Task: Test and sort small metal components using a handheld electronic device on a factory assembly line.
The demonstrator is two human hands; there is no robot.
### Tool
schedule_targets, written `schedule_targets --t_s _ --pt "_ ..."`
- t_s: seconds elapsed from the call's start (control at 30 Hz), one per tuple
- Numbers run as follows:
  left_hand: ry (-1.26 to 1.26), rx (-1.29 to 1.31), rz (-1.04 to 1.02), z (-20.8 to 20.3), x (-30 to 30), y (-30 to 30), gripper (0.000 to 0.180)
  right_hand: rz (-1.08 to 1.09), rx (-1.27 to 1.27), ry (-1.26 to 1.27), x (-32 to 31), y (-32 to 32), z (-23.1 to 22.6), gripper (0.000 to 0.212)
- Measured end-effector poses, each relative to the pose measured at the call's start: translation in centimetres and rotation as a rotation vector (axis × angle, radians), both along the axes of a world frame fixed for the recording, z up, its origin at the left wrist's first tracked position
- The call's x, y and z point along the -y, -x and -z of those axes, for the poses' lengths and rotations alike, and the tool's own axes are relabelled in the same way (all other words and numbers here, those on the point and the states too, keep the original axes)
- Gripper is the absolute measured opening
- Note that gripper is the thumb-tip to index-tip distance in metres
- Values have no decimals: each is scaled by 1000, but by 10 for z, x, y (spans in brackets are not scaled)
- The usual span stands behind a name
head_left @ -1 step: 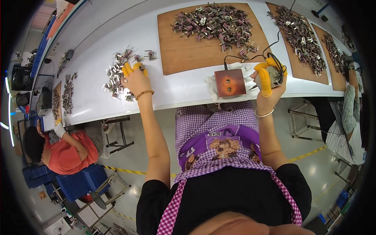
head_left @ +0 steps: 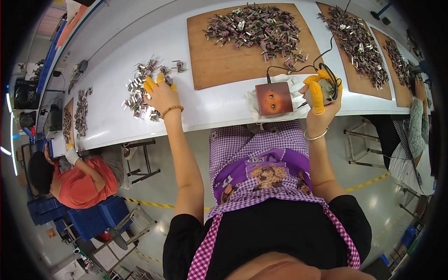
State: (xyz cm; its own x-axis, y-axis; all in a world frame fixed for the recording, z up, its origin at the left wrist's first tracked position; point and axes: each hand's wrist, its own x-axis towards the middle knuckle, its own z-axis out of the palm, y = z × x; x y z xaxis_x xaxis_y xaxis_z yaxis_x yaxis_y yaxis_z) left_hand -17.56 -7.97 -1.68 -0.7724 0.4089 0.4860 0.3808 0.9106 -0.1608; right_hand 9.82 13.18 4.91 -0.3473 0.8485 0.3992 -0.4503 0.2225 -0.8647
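Observation:
My left hand [head_left: 162, 95] wears yellow finger covers and reaches over a loose pile of small metal-pronged parts [head_left: 137, 93] on the white table. Its fingers are spread among the parts; one part sits right by the fingertips. On the right, my right hand [head_left: 323, 100], also in yellow finger covers, wraps round a grey rounded object [head_left: 319, 94] with black cable looped about it. Its exact kind I cannot make out. Beside this hand a reddish-brown square box [head_left: 274, 99] with two small metal contacts lies on a white cloth [head_left: 252, 103].
A brown board [head_left: 210, 70] bears a large heap [head_left: 254, 28] of similar parts. More heaped boards [head_left: 375, 91] stretch to the right. A black cable [head_left: 298, 68] runs from the box. One co-worker in a red top [head_left: 88, 184] sits at left; another person's patterned sleeve [head_left: 416, 128] shows at right.
The fingers of my left hand have shifted very slightly over the pile. My right hand and the object in it look nearly the same.

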Motion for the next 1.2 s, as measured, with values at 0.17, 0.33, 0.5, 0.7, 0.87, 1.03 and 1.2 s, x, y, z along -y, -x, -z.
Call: schedule_targets --t_s 0.17,0.33,0.5,0.7,0.87,1.03,1.2 --pt "-203 244 24 -47 -79 -33 38 7 40 49 -2 -12 1 39" --pt "-326 363 325 -30 -145 -43 28 -29 54 26 9 -10 -6 36" --pt "-510 554 345 -8 -148 -27 21 -15 24 40 3 -16 -4 35" --pt "-353 451 463 -18 -107 -24 20 8 37 25 -3 -20 2 35" --pt "-209 139 539 -23 -107 -39 23 -5 33 21 1 -17 -1 35" --pt "-96 106 558 -38 -107 -57 32 10 52 -21 2 -16 -5 35" --pt "-272 556 633 -57 -93 -94 32 62 57 -35 -2 -18 -4 34"
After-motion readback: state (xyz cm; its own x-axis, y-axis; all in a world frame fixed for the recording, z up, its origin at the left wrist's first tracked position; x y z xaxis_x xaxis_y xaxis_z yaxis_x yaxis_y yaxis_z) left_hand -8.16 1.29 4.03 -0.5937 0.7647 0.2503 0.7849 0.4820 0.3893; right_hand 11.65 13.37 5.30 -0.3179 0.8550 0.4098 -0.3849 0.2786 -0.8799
